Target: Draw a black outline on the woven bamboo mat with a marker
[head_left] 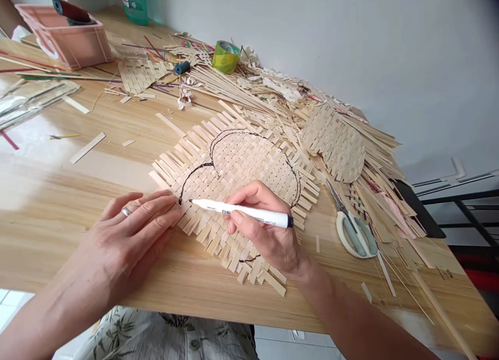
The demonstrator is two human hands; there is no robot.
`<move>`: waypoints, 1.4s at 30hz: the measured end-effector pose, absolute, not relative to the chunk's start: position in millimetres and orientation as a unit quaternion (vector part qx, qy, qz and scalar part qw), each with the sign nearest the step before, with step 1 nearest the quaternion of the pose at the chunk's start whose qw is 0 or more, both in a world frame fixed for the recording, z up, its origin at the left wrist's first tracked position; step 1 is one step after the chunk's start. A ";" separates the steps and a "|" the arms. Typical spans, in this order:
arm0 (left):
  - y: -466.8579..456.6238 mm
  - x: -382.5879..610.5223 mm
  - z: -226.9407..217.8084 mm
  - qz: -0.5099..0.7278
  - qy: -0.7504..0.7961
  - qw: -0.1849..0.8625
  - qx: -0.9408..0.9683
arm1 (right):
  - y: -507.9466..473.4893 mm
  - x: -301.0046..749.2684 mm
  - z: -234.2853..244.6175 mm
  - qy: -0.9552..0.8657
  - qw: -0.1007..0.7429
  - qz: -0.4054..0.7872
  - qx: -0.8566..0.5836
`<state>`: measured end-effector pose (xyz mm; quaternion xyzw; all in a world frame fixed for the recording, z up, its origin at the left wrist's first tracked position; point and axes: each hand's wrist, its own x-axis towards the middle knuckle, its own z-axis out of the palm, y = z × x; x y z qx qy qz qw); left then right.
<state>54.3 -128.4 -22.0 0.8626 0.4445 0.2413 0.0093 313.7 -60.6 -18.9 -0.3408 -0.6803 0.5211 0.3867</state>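
The left hand (132, 235) lies flat, its fingers straight and close together, gripping nothing; their tips rest on the left corner of a woven mat (249, 162). A silver ring (125, 211) sits on one of these fingers. From under the left fingertips the mat spreads rightward and away, and it also runs beneath the right hand (268, 230), its loose strip ends fringing the edges.

The right hand's fingers are closed around a white marker (210, 205), thumb on the near side, with the dark end jutting out to the right of the thumb. The marker's tip points left, just beside the left fingertips and over the mat; whether it touches the weave I cannot tell. A black line (195, 170) begins right by the left fingertips, curves away to a notch, then arches beyond the right fingers and comes down on their right. Another short black stroke (249, 258) shows on the nearer side of the right fingers.

To the right of the right hand lie scissors (356, 235), and a smaller woven piece (335, 141) sits farther beyond those fingers, on a heap of strips. Well beyond both hands are a yellow-green roll (226, 57) and a blue spool (182, 67). A pink basket (86, 45) stands far beyond the left fingers, while a loose pale strip (88, 148) lies on the table (39, 193) nearer to them.
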 end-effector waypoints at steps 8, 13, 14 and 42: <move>-130.5 54.2 -27.1 0.263 0.452 0.021 0.852 | -61.7 310.0 -16.5 -0.699 0.339 0.536 -0.330; -129.6 54.7 -28.3 0.262 0.455 0.025 0.851 | -62.0 309.6 -16.5 -0.707 0.331 0.527 -0.335; -129.5 54.6 -28.4 0.262 0.454 0.026 0.851 | -61.8 309.5 -16.7 -0.709 0.332 0.524 -0.334; -131.3 53.5 -24.3 0.259 0.457 0.054 0.849 | -60.7 313.3 -19.2 -0.713 0.342 0.529 -0.307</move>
